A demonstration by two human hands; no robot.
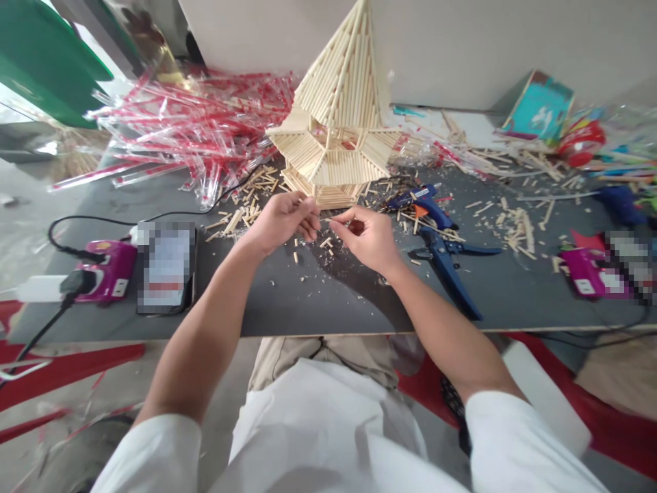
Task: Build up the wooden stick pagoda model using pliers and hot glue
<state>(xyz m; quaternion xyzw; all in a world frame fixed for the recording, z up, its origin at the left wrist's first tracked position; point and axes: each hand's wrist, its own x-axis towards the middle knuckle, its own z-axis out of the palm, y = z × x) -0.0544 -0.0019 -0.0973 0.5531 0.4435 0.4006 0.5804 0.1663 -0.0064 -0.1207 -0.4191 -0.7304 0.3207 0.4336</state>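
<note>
My left hand and my right hand meet over the dark table, each pinching an end of one thin wooden stick. Just beyond my fingers stands a tall pagoda-like model made of wooden sticks, with a steep pointed roof and a flared tier below. Short stick offcuts lie scattered around its base and under my hands.
A blue glue gun and blue cutters lie right of my hands. Red-and-clear chopstick wrappers pile up at back left. A phone and a purple device sit at left, another purple device at right.
</note>
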